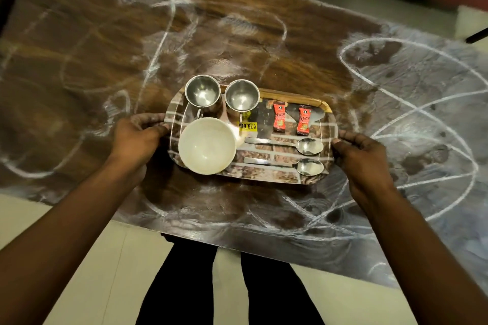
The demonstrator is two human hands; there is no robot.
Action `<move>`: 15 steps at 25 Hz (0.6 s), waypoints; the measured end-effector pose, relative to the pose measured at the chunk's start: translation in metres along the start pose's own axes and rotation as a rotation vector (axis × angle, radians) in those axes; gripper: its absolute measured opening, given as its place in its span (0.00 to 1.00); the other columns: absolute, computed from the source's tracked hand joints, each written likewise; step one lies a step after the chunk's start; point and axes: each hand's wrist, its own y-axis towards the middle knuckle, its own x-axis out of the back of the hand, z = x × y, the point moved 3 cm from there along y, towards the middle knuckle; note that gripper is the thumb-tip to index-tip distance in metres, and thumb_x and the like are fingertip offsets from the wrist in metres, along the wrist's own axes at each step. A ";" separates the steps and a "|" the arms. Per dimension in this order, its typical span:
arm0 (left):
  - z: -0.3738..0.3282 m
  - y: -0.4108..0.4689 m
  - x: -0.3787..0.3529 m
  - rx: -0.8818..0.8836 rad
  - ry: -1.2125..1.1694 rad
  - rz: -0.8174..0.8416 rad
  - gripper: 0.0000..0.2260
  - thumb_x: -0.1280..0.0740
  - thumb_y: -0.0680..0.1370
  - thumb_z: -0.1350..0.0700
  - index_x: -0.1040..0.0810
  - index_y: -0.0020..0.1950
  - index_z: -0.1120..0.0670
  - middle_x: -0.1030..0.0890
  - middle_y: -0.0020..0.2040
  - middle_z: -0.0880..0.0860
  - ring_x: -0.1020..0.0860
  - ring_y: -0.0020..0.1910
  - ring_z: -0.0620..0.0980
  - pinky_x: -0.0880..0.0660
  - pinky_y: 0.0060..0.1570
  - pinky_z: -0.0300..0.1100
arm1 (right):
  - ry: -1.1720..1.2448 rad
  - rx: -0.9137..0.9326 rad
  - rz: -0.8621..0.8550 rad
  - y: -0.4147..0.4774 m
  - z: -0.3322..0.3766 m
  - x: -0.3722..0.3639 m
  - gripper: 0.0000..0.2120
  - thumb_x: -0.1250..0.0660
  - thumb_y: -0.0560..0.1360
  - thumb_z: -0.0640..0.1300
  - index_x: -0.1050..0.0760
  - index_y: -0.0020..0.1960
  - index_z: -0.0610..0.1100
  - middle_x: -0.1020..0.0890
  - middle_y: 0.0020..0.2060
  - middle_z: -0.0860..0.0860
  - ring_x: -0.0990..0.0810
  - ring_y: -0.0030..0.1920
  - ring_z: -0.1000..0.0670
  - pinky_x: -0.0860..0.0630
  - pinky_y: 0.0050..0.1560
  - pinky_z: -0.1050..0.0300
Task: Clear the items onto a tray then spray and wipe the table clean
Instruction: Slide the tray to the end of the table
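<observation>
Gripping the tray (290,96) at the centre of the chalk-streaked desk (237,34), left hand (140,137) and right hand (361,161) curled round the tray's ends, I have bowl (207,145), cups (202,91), spoons (309,145) and sachets (279,120) aboard; spraying and wiping lie ahead.

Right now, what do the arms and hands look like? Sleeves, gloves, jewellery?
The left forearm and right forearm are bare to the frame edge, with no sleeves in view. The left hand and right hand have no gloves; no rings, watch or wristbands show. No markings or cables. Below, black trousers cover the legs.
</observation>
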 end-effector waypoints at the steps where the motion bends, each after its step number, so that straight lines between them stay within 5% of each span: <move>1: -0.002 -0.002 0.009 0.011 -0.021 -0.007 0.13 0.31 0.83 0.68 0.17 0.67 0.63 0.13 0.53 0.60 0.14 0.44 0.51 0.15 0.40 0.37 | -0.018 0.014 0.013 -0.005 0.009 -0.005 0.09 0.33 0.82 0.31 0.16 0.56 0.39 0.11 0.46 0.44 0.13 0.44 0.48 0.16 0.44 0.54; 6: -0.027 -0.010 0.071 0.019 -0.129 -0.007 0.15 0.32 0.82 0.69 0.18 0.68 0.66 0.15 0.63 0.68 0.16 0.59 0.63 0.21 0.69 0.60 | -0.066 0.064 0.075 -0.033 0.063 -0.047 0.11 0.33 0.82 0.32 0.15 0.52 0.45 0.10 0.40 0.50 0.12 0.38 0.52 0.17 0.37 0.58; 8: -0.043 -0.012 0.108 0.016 -0.160 -0.027 0.14 0.32 0.82 0.69 0.18 0.68 0.65 0.14 0.60 0.67 0.15 0.59 0.63 0.18 0.66 0.57 | -0.068 0.072 0.104 -0.048 0.090 -0.073 0.10 0.33 0.82 0.33 0.15 0.53 0.44 0.10 0.41 0.49 0.11 0.39 0.51 0.17 0.37 0.57; 12: -0.069 -0.020 0.179 0.009 -0.265 -0.101 0.10 0.32 0.82 0.70 0.14 0.59 0.62 0.12 0.45 0.56 0.12 0.38 0.51 0.13 0.39 0.41 | -0.049 0.098 0.167 -0.081 0.147 -0.133 0.09 0.34 0.82 0.30 0.17 0.56 0.37 0.11 0.40 0.45 0.13 0.36 0.51 0.17 0.35 0.58; 15: -0.079 -0.024 0.229 -0.011 -0.328 -0.162 0.10 0.30 0.81 0.70 0.13 0.57 0.60 0.10 0.46 0.57 0.12 0.39 0.51 0.12 0.43 0.42 | -0.101 0.137 0.202 -0.101 0.185 -0.180 0.10 0.34 0.81 0.28 0.17 0.59 0.34 0.12 0.43 0.42 0.14 0.35 0.52 0.18 0.33 0.60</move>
